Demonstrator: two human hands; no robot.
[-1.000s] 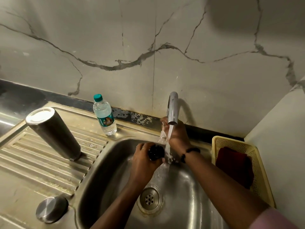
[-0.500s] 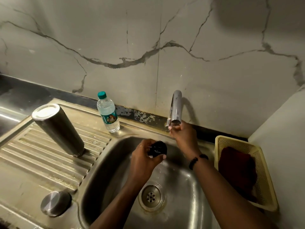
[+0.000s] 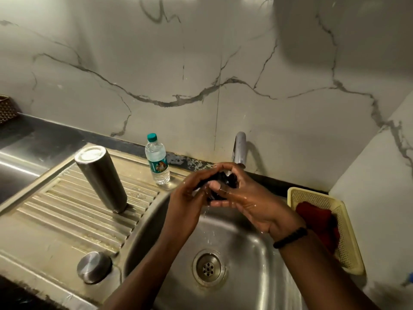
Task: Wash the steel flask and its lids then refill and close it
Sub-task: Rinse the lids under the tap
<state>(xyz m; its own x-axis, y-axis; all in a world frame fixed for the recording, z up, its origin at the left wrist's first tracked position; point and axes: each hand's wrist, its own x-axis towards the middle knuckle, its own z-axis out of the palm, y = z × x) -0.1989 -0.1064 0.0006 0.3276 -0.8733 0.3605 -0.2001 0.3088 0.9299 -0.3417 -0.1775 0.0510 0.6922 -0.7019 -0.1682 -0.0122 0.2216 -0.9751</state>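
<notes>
— What are the hands doing?

— Both are up over the sink, just in front of the tap. The left hand and the right hand are cupped together around a small black lid, fingers curled over it from both sides. Both hands are wet, and drops fall from them toward the drain below.

— Can you see the lid well?

— Only partly; most of it is hidden between the palms, and it is blurred.

— Where is the flask?

— Left of the left hand, on the ribbed draining board. The steel flask stands mouth down, well apart from the hands. Nearer the person, also to the left, a round steel cap lies flat on the board by the sink's edge.

— Anything else?

— A plastic water bottle with a green top stands upright just beyond the left hand. Right of the right wrist, which wears a black band, sits a yellow basket holding a red cloth.
</notes>
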